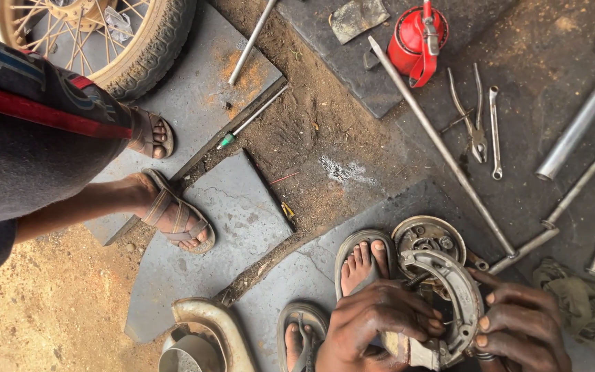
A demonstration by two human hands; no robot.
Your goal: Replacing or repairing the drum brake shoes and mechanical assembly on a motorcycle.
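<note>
My left hand (373,322) curls its fingers (427,324) over the inner edge of a brake shoe (457,296), gripping it. My right hand (521,322) presses bent fingers (492,321) against the shoe's outer rim, holding it too. The shoe sits low between my hands, just below a brake plate (428,238) on the floor, beside my sandalled foot (361,265).

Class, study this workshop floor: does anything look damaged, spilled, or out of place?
Yes. The paving slab by the sandalled foot is broken, with dirt-filled gaps between pieces. A whitish powdery patch lies spilled on the soil. Tools such as the pliers lie scattered on the ground.
</note>
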